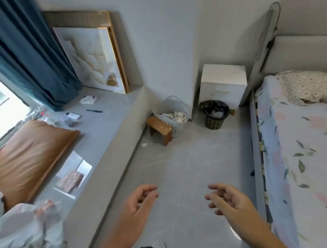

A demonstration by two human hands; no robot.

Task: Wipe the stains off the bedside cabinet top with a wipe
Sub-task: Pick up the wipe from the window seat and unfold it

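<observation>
Far across the floor, the bedside cabinet point(223, 84) stands untouched; left hand point(139, 201) and right hand point(228, 198) hang open, empty, no wipe fetched yet.

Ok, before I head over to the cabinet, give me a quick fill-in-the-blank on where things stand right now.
1. Both the left hand and the right hand are ____ of any wipe.
2. The white bedside cabinet stands in the corner next to the ____.
3. The bin in front of the cabinet is lined with a ____ bag.
4. The tissue pack lies on the window ____.

Missing words: empty; bed; black; ledge
</observation>
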